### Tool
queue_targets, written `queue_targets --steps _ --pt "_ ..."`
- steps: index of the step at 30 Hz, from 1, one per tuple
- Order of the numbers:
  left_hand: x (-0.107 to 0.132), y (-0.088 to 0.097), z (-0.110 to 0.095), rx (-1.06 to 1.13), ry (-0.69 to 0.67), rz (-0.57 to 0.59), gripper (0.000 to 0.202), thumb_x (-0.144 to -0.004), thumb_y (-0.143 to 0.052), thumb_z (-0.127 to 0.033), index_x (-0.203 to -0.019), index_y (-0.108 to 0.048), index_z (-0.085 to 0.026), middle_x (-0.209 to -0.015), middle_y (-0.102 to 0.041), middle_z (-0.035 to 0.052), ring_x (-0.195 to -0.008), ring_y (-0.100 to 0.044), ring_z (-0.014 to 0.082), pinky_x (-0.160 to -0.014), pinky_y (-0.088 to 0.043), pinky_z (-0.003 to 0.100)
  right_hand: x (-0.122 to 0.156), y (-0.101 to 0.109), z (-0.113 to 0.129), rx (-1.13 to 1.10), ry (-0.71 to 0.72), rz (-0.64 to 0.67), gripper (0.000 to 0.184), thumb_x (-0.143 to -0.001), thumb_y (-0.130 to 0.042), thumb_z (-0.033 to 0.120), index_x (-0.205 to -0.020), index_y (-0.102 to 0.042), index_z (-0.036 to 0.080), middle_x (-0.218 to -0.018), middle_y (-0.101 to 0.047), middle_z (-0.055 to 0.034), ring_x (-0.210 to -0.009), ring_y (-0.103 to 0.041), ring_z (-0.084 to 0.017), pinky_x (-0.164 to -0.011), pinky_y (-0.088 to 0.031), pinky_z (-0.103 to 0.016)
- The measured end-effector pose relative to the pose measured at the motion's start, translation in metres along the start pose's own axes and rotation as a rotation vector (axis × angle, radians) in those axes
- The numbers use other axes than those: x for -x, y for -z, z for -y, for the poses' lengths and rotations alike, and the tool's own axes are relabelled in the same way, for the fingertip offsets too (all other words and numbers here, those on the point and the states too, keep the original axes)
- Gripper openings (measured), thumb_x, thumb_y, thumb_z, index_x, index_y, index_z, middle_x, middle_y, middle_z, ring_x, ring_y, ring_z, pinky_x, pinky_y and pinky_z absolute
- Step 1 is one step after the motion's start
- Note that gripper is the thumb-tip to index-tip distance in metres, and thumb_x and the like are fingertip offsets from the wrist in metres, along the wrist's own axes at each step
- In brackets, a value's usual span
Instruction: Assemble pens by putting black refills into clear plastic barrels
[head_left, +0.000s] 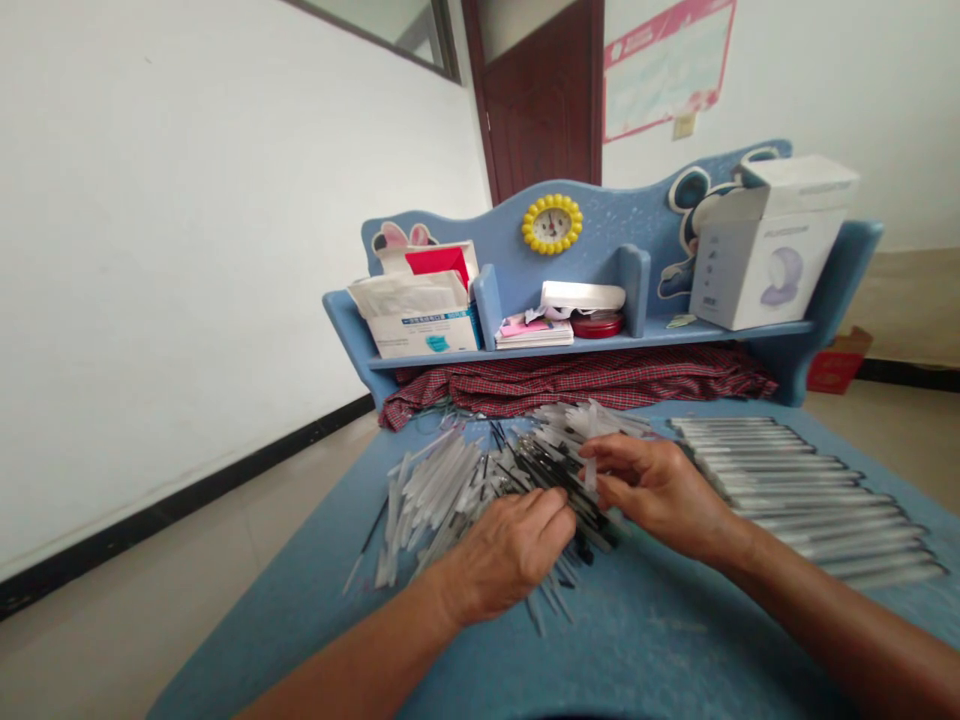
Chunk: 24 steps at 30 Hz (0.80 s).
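Note:
My right hand pinches a translucent whitish pen barrel, upright between thumb and fingers. Beside it, my left hand is closed, its fingers curled down at the near edge of the pile; whatever they hold is hidden. Under and around both hands spreads a loose heap of pen parts: pale translucent barrels on the left and dark thin pieces in the middle. To the right of my right hand lies a row of whitish pens with dark ends, side by side and slightly blurred.
The blue desk has a raised shelf at the back. On it stand a mask box, a round red tin and a tall white box. A checked cloth lies beneath the shelf, behind the heap.

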<state>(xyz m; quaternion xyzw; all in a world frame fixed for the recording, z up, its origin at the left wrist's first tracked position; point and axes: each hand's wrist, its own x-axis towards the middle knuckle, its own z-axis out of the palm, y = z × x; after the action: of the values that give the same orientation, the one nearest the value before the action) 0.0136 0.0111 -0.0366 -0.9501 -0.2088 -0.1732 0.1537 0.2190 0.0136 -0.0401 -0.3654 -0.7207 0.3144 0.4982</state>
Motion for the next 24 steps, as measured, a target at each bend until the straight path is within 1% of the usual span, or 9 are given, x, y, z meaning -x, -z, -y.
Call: queue_targets --steps 3,5,7,9,11,13,16,19,24 --pt "0.001 0.0 0.003 0.055 0.005 -0.189 0.024 -0.094 -0.034 -0.011 -0.096 -0.058 -0.013 -0.086 -0.064 0.0095 -0.08 -0.064 0.0165 -0.071 -0.054 0.026 0.001 -0.001 0.001 0.127 0.06 -0.006 0.02 -0.08 -0.052 0.013 -0.094 -0.065 0.018 -0.067 -0.065 0.0011 -0.058 -0.06 -0.012 -0.055 -0.048 -0.024" --pt "0.002 0.002 0.005 0.093 0.05 -0.317 0.019 -0.092 -0.039 -0.009 -0.1 -0.057 -0.011 -0.087 -0.066 0.0109 -0.081 -0.066 0.0173 -0.071 -0.054 0.026 0.002 0.0 0.003 0.231 0.11 -0.009 0.018 -0.083 -0.051 0.015 -0.095 -0.065 0.018 -0.063 -0.064 0.0016 -0.055 -0.06 -0.012 -0.053 -0.047 -0.024" --pt "0.003 0.008 0.006 0.172 0.179 -0.416 0.018 -0.091 -0.043 -0.008 -0.104 -0.055 -0.013 -0.084 -0.067 0.0076 -0.074 -0.066 0.015 -0.069 -0.054 0.024 0.003 0.0 0.005 0.352 0.186 -0.016 0.017 -0.085 -0.052 0.017 -0.096 -0.065 0.017 -0.065 -0.066 0.0003 -0.056 -0.062 -0.013 -0.053 -0.047 -0.024" --pt "0.005 0.016 0.007 0.299 0.364 -0.506 0.021 -0.091 -0.045 -0.009 -0.108 -0.054 -0.017 -0.082 -0.066 0.003 -0.066 -0.064 0.0113 -0.065 -0.053 0.022 0.004 0.0 0.005 0.488 0.274 -0.006 0.017 -0.088 -0.051 0.018 -0.097 -0.065 0.017 -0.072 -0.069 -0.0025 -0.061 -0.065 -0.015 -0.056 -0.047 -0.026" --pt "0.006 0.026 0.008 0.437 0.527 -0.611 0.022 -0.091 -0.047 -0.012 -0.111 -0.055 -0.019 -0.086 -0.067 0.0022 -0.063 -0.063 0.0098 -0.062 -0.052 0.022 0.005 -0.001 0.003 0.637 0.345 0.026 0.016 -0.09 -0.049 0.018 -0.096 -0.064 0.017 -0.075 -0.07 -0.004 -0.063 -0.067 -0.017 -0.056 -0.046 -0.027" --pt "0.006 0.037 0.01 0.604 0.629 -0.728 0.018 -0.091 -0.049 -0.016 -0.106 -0.059 -0.019 -0.088 -0.067 0.003 -0.062 -0.062 0.01 -0.057 -0.051 0.021 0.006 -0.002 0.0 0.779 0.373 0.061 0.016 -0.09 -0.048 0.016 -0.091 -0.063 0.017 -0.071 -0.069 -0.003 -0.06 -0.066 -0.017 -0.053 -0.043 -0.028" --pt "0.004 0.051 0.013 0.956 0.706 -0.892 0.01 -0.088 -0.054 -0.018 -0.095 -0.062 -0.017 -0.085 -0.067 0.0037 -0.061 -0.062 0.0113 -0.05 -0.049 0.02 0.007 -0.004 -0.003 0.914 0.371 0.088 0.016 -0.09 -0.048 0.015 -0.081 -0.06 0.019 -0.065 -0.067 -0.0002 -0.055 -0.064 -0.016 -0.049 -0.038 -0.028" --pt "0.001 0.06 0.015 1.215 0.758 -0.95 0.005 -0.083 -0.06 -0.017 -0.087 -0.062 -0.014 -0.081 -0.066 0.0044 -0.058 -0.06 0.011 -0.047 -0.049 0.02 0.008 -0.007 -0.004 0.968 0.366 0.078 0.013 -0.089 -0.049 0.016 -0.08 -0.059 0.02 -0.064 -0.066 0.0011 -0.054 -0.064 -0.016 -0.046 -0.034 -0.029" --pt "0.0 0.063 0.015 1.371 0.777 -0.933 0.007 -0.079 -0.064 -0.017 -0.084 -0.063 -0.013 -0.08 -0.067 0.0048 -0.056 -0.059 0.0107 -0.047 -0.05 0.02 0.01 -0.011 -0.002 0.988 0.333 0.096 0.013 -0.088 -0.05 0.016 -0.078 -0.058 0.02 -0.061 -0.066 0.0012 -0.05 -0.062 -0.014 -0.045 -0.029 -0.028"
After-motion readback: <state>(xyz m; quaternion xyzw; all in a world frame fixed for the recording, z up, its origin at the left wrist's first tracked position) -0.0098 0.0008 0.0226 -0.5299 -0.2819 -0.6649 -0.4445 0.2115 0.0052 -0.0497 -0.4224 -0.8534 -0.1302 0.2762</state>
